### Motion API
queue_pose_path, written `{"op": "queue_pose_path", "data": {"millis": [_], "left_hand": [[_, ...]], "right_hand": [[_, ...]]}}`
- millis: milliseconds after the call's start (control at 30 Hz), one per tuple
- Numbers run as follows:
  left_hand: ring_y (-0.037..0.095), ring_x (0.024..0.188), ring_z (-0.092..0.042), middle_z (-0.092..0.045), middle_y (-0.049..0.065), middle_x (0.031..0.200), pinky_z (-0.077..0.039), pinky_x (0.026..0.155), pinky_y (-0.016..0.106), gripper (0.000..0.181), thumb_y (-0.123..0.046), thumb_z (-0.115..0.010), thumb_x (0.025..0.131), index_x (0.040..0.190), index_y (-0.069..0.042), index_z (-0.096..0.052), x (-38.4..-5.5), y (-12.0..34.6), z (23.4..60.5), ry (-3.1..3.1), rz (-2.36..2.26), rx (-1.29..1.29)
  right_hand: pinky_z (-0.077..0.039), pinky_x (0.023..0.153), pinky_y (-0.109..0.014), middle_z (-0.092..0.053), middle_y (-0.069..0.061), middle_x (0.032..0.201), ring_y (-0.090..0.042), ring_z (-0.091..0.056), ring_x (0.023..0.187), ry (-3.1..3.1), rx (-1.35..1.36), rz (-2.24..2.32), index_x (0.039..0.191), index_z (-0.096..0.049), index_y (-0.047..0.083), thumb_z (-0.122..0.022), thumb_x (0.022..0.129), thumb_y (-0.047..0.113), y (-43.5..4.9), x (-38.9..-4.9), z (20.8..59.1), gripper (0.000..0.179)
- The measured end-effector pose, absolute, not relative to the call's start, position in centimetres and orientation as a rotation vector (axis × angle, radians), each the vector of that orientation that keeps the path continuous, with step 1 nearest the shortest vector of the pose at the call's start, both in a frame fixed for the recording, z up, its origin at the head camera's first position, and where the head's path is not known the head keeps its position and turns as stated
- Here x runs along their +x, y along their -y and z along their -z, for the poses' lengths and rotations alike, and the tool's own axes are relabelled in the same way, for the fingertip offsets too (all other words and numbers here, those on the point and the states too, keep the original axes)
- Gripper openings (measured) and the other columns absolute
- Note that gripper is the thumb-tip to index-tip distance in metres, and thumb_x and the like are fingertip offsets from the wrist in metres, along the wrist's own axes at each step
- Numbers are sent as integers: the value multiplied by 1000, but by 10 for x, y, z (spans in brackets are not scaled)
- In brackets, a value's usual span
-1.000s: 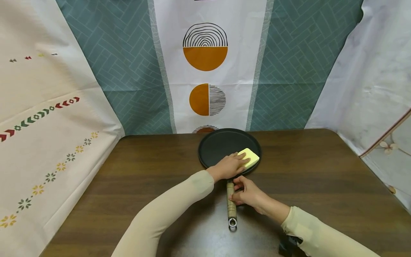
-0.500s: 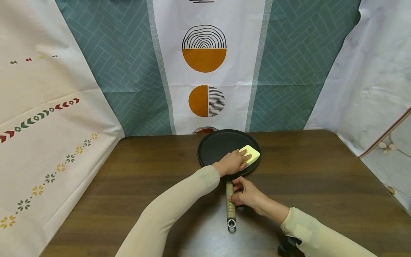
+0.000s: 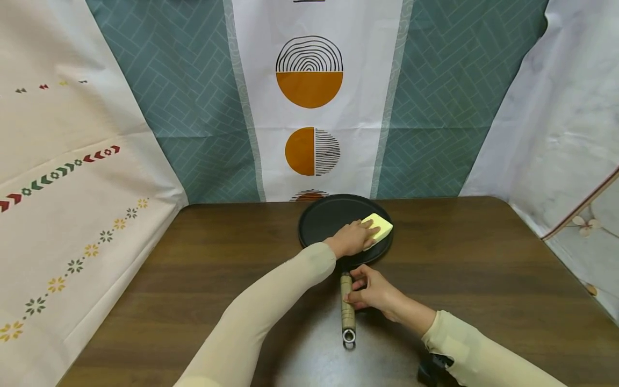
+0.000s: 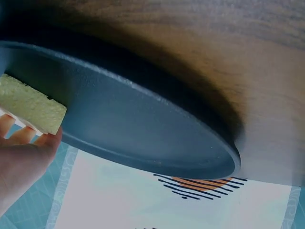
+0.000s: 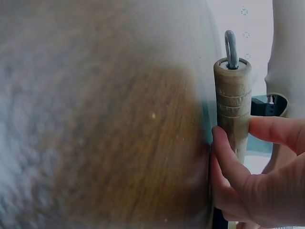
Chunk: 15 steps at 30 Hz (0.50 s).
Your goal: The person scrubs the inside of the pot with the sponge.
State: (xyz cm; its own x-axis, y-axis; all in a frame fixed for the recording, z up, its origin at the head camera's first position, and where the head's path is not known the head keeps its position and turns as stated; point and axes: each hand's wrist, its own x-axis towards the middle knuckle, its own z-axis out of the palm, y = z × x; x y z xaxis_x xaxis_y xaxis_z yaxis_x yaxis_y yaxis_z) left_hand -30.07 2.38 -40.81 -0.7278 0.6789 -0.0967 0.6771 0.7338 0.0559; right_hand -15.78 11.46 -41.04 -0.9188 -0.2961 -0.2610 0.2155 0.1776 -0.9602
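My left hand has slid the sponge a little farther away from me inside the pan, near its right rim, so I judge the wiping is working along that side. I grip the sponge, fingers over its top; my right hand pinches the handle, unmoved. The sponge is a pale yellow, porous block; the pan round, dark, low-walled; the handle grooved, wood-like, tipped with a metal ring.

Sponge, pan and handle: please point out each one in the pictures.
Sponge [image 4: 32,106]: left wrist view, middle of its porous face.
Pan [image 3: 331,217]: head view, bare inner surface.
Handle [image 5: 233,102]: right wrist view, its bare wooden length.
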Motion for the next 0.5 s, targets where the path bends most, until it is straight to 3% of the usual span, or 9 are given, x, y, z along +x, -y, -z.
{"op": "queue_pose_path", "data": {"millis": [500], "left_hand": [[31, 139, -33, -26, 4, 157, -33, 109, 42, 49, -36, -39, 104, 151, -25, -33, -321, -31, 410, -2854, 7, 1008]], "right_hand": [[-57, 66, -42, -44, -15, 90, -22, -60, 68, -1988, -61, 1814, 123, -34, -9, -67, 77, -13, -113, -159, 413, 56]]}}
